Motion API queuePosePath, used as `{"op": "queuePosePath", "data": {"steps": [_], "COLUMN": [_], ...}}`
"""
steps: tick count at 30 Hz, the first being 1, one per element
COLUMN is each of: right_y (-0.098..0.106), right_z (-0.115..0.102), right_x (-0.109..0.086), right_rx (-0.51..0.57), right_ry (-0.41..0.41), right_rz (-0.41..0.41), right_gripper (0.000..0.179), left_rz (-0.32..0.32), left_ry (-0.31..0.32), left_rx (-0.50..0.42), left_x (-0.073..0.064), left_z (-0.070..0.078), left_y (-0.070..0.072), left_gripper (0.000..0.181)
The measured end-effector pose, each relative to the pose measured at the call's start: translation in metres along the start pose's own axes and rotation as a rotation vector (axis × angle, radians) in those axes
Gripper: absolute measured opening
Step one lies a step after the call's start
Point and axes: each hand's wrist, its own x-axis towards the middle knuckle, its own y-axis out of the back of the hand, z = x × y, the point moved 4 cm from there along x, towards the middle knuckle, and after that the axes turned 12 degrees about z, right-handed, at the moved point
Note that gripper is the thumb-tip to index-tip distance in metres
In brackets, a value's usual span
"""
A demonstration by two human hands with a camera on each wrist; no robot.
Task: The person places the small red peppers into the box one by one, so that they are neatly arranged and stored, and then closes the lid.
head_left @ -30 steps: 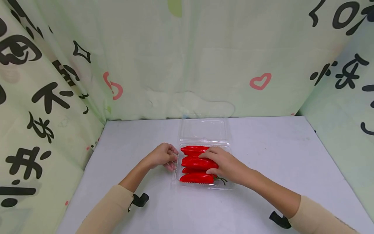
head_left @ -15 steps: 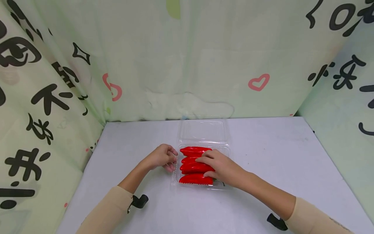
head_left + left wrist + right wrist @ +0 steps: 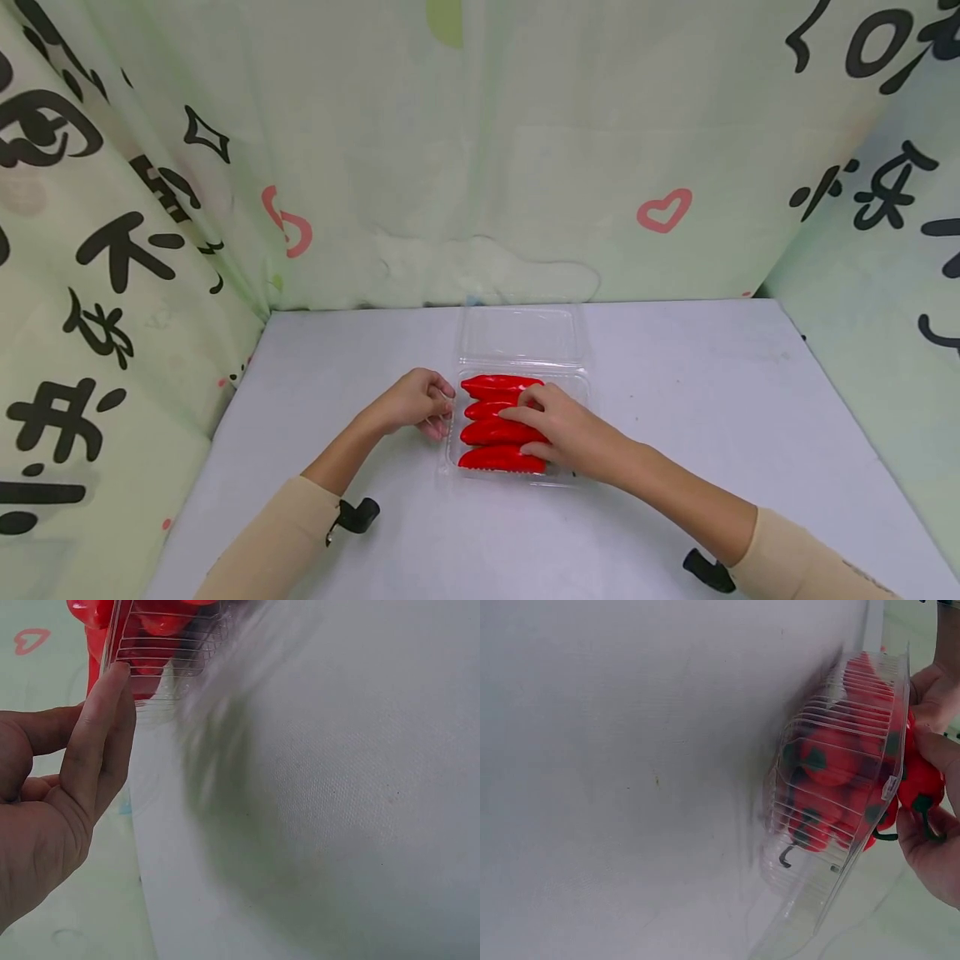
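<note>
A clear plastic clamshell box (image 3: 577,385) stands on the table, filled with several red peppers (image 3: 501,387) lying side by side. My left hand (image 3: 416,404) pinches the box's left rim between thumb and fingers, as the left wrist view shows at the ribbed wall (image 3: 161,656). My right hand (image 3: 573,429) reaches over the box from the right and grips one red pepper (image 3: 920,780), its green stem hanging below the thumb. Other peppers show through the ribbed side in the right wrist view. Part of the gripped pepper is hidden by the fingers.
The box's transparent lid (image 3: 519,335) lies folded back toward the table's far edge. Behind and beside the white table (image 3: 675,375) hang pale green printed curtains (image 3: 525,167). A black strap (image 3: 356,515) sits on each sleeve.
My right hand has shifted slightly left and toward me with the pepper in its grip. Green stems seen earlier at the right end are now mostly covered. The left hand stays put.
</note>
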Motion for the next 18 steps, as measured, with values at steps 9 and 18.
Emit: {"op": "queuePosePath", "data": {"steps": [9, 18], "right_y": [-0.0005, 0.0005], "right_z": [0.0008, 0.0023], "right_x": [-0.0014, -0.0032], "right_rx": [0.011, 0.021], "right_ry": [0.040, 0.062], "right_rz": [0.009, 0.027], "right_gripper": [0.047, 0.042], "left_rz": [0.001, -0.001], "left_ry": [0.009, -0.001], "left_rx": [0.001, -0.001], "left_x": [-0.0008, -0.0012], "left_z": [-0.0003, 0.0006], "left_y": [0.0005, 0.0002], "left_gripper": [0.023, 0.025]}}
